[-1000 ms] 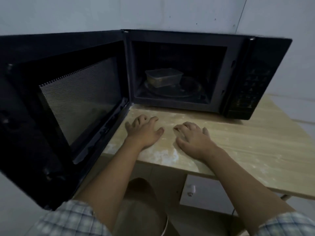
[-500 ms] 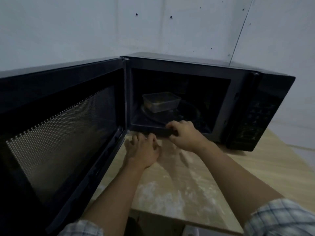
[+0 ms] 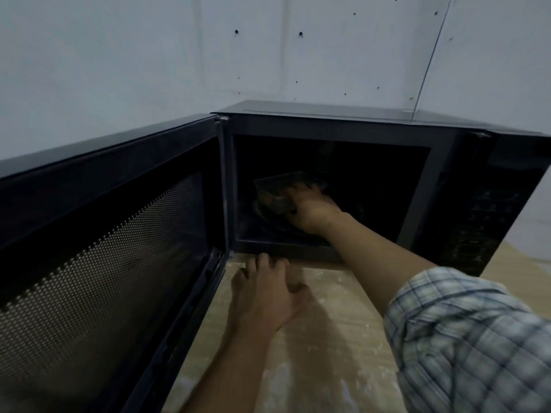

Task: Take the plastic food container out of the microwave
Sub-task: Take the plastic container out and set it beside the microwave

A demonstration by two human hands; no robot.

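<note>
A clear plastic food container [image 3: 275, 189] with a lid sits on the turntable inside the black microwave [image 3: 331, 120], toward the left of the dark cavity. My right hand [image 3: 310, 208] is inside the cavity, its fingers wrapped on the container's right end. My left hand [image 3: 268, 290] rests flat on the wooden table just in front of the microwave's sill, fingers spread and holding nothing. The container's far side is lost in the dark.
The microwave door [image 3: 98, 254] stands wide open to the left, its perforated window facing me. The control panel [image 3: 489, 216] is at the right. A light wooden table [image 3: 343, 353] with pale dusty marks holds the microwave. White walls stand behind.
My right hand went from the microwave's sill into the cavity and closed on the container. My left hand stayed on the table. The view moved closer and lower.
</note>
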